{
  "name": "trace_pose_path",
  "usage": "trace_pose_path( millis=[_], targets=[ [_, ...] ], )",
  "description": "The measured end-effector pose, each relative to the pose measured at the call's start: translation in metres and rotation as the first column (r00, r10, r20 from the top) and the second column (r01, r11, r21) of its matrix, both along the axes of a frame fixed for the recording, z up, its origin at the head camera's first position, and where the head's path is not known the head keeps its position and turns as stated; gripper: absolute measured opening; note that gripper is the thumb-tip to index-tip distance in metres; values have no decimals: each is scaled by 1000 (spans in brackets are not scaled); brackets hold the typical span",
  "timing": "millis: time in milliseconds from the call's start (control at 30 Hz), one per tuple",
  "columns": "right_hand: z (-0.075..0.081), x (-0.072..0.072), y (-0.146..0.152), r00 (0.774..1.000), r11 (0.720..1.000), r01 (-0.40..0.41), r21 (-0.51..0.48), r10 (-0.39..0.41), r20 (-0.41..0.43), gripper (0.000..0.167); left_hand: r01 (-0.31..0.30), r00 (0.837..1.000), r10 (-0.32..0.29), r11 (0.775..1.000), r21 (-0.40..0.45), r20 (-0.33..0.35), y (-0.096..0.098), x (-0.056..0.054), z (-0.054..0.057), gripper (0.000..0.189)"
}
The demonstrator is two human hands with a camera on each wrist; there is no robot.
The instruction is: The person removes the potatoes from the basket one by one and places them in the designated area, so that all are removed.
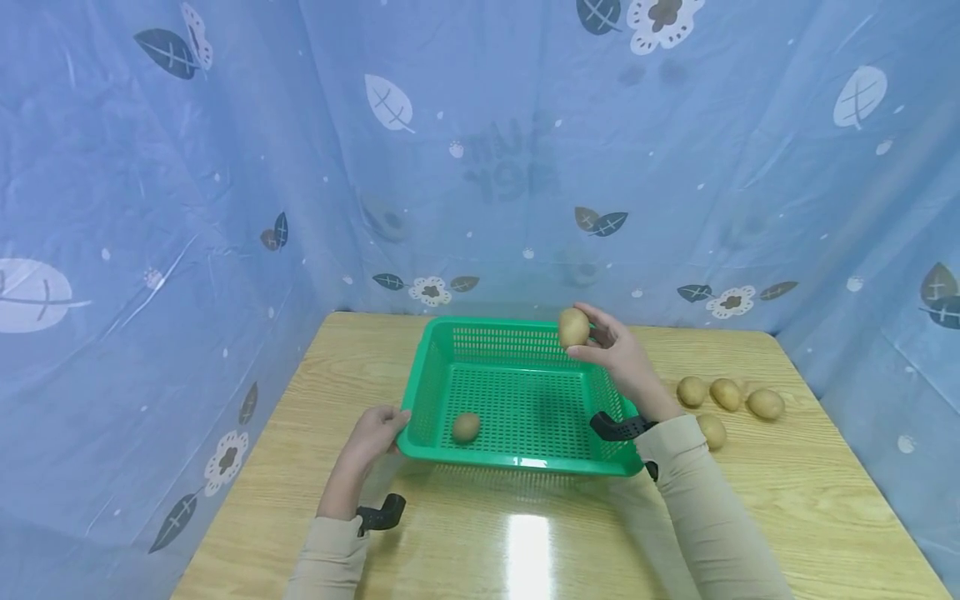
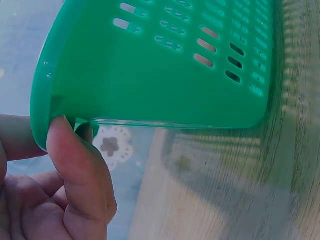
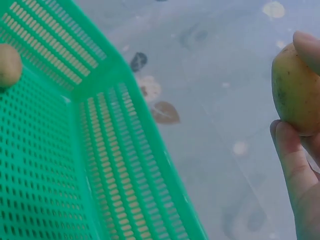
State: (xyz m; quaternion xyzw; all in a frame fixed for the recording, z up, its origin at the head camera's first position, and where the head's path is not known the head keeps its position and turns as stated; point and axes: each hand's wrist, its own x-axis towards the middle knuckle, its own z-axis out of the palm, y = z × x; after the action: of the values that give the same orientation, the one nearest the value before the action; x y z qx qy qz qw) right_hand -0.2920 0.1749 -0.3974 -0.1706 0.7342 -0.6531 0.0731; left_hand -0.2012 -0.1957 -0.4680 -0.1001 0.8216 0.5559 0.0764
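My right hand [image 1: 617,354] holds a potato [image 1: 573,327] between thumb and fingers, above the back right part of a green plastic basket [image 1: 517,460]. In the right wrist view this potato [image 3: 294,92] shows a greenish side with small dark specks. My left hand [image 1: 375,433] pinches the basket's rim at its front left corner. The left wrist view shows the thumb and fingers [image 2: 80,160] on either side of that rim. One potato [image 1: 466,427] lies inside the basket, near the front left.
On the wooden table [image 1: 450,533], right of the basket, lie several potatoes [image 1: 726,394]; one of them [image 1: 712,431] is partly hidden by the right sleeve. A blue patterned curtain [image 1: 480,167] hangs behind the table and along both sides.
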Motion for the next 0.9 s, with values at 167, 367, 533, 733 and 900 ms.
trace_pose_path(
  millis=[167,367,533,733,900],
  targets=[
    [1,9,25,999,999,34,33,-33,-25,73,-1,1000,1,1000,-4,1,1,1,-1,30],
    [1,17,55,990,986,141,83,-139,-28,72,2,1000,-2,1000,4,8,1,0,2,30],
    [-3,23,78,980,978,200,50,-199,-27,72,12,1000,-12,1000,8,2,1,0,7,30],
    [-15,30,111,971,969,239,-54,-238,23,72,15,1000,-15,1000,8,-16,3,-2,9,30],
    [-32,42,140,961,955,277,-111,-272,56,73,16,1000,-16,1000,11,-8,4,-3,3,30]
  ],
)
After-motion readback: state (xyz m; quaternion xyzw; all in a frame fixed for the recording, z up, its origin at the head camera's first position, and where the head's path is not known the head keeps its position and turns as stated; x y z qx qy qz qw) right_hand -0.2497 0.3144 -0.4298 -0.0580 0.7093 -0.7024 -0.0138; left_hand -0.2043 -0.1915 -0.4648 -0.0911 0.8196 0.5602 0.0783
